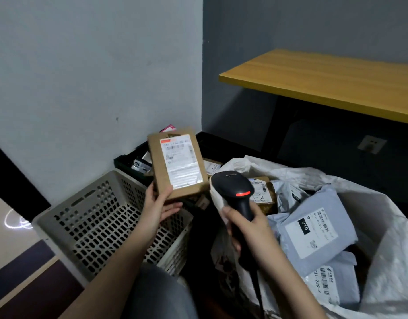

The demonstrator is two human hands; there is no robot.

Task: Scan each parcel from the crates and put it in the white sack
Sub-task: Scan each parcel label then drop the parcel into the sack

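Mid-task: sack (382, 226) at 4 o'clock already holds several parcels, left hand (159, 203) grips a box (177, 164) label-up, right hand (249, 226) clasps the scanner (233, 189) beside it; grey crate (60, 215) looks emptied, black crate (127, 161) at 12 not.

Brown parcel (177, 163), black scanner (233, 192)

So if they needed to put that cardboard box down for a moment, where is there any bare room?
The wooden tabletop by the grey wall is bare where it shows. The beige crate under the left hand looks empty. The white sack is crowded with grey mailers, and the dark crate behind holds parcels.
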